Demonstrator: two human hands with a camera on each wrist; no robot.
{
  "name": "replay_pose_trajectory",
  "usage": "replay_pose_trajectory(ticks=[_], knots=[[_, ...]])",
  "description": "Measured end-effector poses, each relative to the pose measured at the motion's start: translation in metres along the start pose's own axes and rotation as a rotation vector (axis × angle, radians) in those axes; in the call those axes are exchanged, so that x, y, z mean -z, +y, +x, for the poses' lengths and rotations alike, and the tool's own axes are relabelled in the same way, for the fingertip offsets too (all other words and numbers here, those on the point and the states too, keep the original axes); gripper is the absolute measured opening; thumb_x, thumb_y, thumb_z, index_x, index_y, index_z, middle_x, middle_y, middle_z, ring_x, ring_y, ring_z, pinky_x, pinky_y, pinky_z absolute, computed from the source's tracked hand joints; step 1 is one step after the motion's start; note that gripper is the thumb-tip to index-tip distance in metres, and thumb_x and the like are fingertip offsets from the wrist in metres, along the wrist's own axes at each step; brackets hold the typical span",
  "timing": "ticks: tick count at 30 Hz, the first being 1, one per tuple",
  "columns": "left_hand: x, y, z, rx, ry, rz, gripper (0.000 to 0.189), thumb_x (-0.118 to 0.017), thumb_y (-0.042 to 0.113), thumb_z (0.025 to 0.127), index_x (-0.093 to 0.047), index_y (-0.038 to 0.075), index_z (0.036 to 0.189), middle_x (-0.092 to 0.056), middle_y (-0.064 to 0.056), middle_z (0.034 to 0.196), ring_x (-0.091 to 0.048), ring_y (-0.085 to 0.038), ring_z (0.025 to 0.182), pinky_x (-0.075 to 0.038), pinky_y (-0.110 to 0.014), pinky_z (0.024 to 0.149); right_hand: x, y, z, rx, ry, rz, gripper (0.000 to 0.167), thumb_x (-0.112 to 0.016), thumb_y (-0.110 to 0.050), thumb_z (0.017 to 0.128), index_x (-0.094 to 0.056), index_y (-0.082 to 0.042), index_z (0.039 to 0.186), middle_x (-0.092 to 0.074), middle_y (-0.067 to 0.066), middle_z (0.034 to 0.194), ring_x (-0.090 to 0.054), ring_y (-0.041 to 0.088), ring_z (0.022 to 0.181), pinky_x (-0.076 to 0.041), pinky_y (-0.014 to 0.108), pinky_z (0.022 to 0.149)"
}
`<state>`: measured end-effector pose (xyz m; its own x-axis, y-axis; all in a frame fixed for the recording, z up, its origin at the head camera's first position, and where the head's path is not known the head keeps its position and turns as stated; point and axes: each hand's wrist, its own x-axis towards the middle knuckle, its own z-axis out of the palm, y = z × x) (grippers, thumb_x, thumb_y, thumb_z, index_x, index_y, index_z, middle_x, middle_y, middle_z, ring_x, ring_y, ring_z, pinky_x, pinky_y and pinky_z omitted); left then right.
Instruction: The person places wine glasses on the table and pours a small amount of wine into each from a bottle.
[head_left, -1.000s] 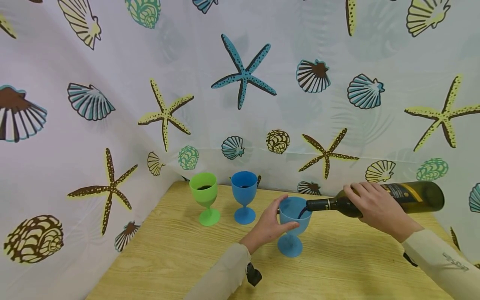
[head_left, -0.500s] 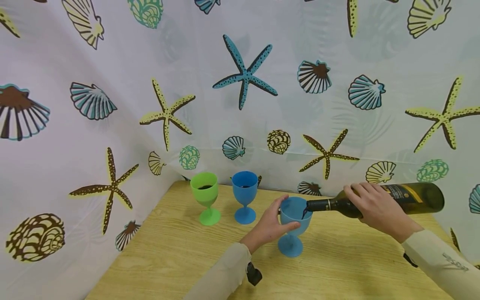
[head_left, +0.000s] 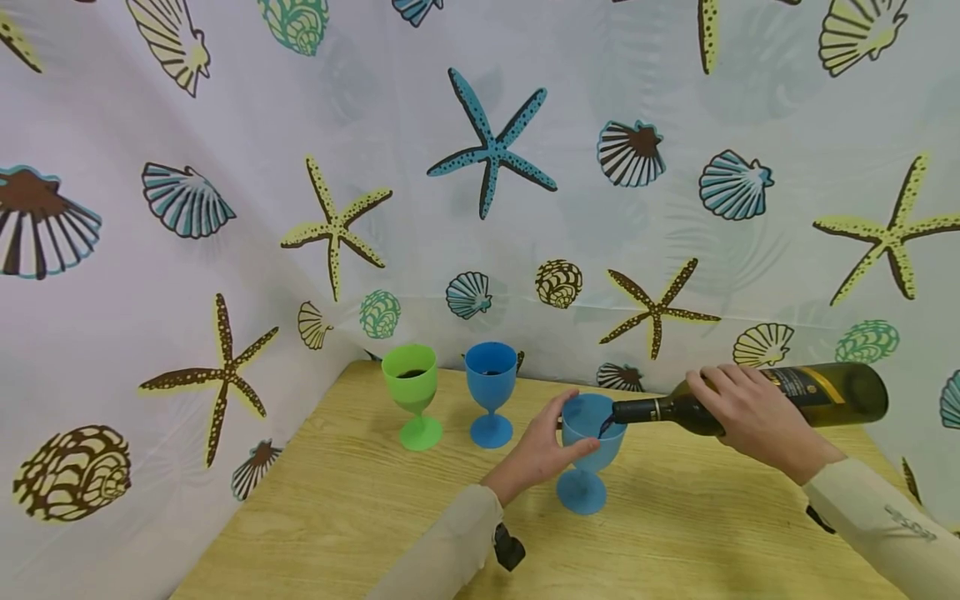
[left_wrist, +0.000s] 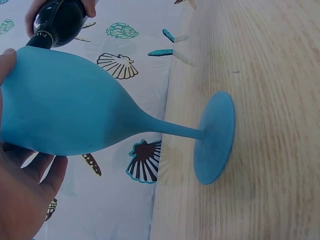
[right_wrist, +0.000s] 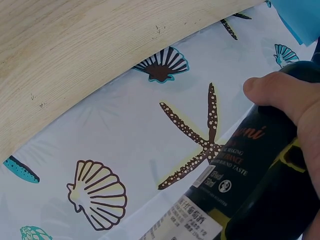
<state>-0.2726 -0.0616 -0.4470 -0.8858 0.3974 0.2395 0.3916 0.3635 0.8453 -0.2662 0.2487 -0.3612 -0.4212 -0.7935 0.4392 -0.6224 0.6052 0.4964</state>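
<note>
My right hand (head_left: 757,417) grips a dark wine bottle (head_left: 825,396) around its shoulder, holding it nearly level with the neck pointing left. Dark liquid runs from the mouth into a light blue goblet (head_left: 588,457), whose rim is right at the bottle's mouth. With thumb and fingers around the bowl, my left hand (head_left: 536,450) holds this goblet upright. In the left wrist view the goblet's round foot (left_wrist: 215,137) is on the wooden table. The right wrist view shows the bottle's printed label (right_wrist: 230,160) beneath my hand.
A green goblet (head_left: 420,396) and a darker blue goblet (head_left: 491,387) stand behind and to the left, both with dark liquid inside. Behind the wooden table (head_left: 315,500) hangs a white curtain (head_left: 405,125) printed with shells and starfish.
Both hands keep their holds, and bottle and goblet stay nearly in place. The liquid stream continues, slightly altered in shape. The whole head view has shifted a little.
</note>
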Motion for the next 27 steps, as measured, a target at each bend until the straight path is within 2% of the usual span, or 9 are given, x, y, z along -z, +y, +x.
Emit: replay_pose_trajectory(ticks=[7, 18, 27], knots=[[-0.0007, -0.0017, 0.0005, 0.0, 0.004, -0.008, 0.078, -0.063, 0.047, 0.088, -0.025, 0.018, 0.149, -0.03, -0.001, 0.15, -0.034, -0.021, 0.134, -0.037, -0.04, 0.103, -0.0001, -0.0004, 0.0, -0.003, -0.006, 0.003, 0.091, -0.095, -0.02, 0.044, -0.049, 0.003, 0.12, -0.056, 0.021, 0.105, -0.056, 0.038, 0.089, -0.047, 0.051, 0.078], [-0.0009, -0.0015, 0.0, 0.005, 0.001, -0.01, 0.077, -0.064, 0.043, 0.089, -0.024, 0.017, 0.15, -0.029, -0.002, 0.151, -0.034, -0.023, 0.134, -0.037, -0.04, 0.103, -0.0005, 0.0004, 0.0002, 0.0, -0.001, -0.002, 0.088, -0.094, -0.018, 0.046, -0.05, 0.003, 0.12, -0.056, 0.021, 0.104, -0.057, 0.038, 0.089, -0.047, 0.05, 0.078], [-0.0011, -0.0012, 0.0, -0.01, 0.004, 0.004, 0.078, -0.063, 0.043, 0.089, -0.024, 0.013, 0.15, -0.029, -0.003, 0.151, -0.034, -0.024, 0.134, -0.037, -0.04, 0.103, -0.0002, 0.0013, 0.001, 0.002, -0.004, -0.007, 0.084, -0.092, -0.017, 0.049, -0.05, 0.002, 0.119, -0.056, 0.02, 0.103, -0.057, 0.038, 0.089, -0.048, 0.05, 0.076]])
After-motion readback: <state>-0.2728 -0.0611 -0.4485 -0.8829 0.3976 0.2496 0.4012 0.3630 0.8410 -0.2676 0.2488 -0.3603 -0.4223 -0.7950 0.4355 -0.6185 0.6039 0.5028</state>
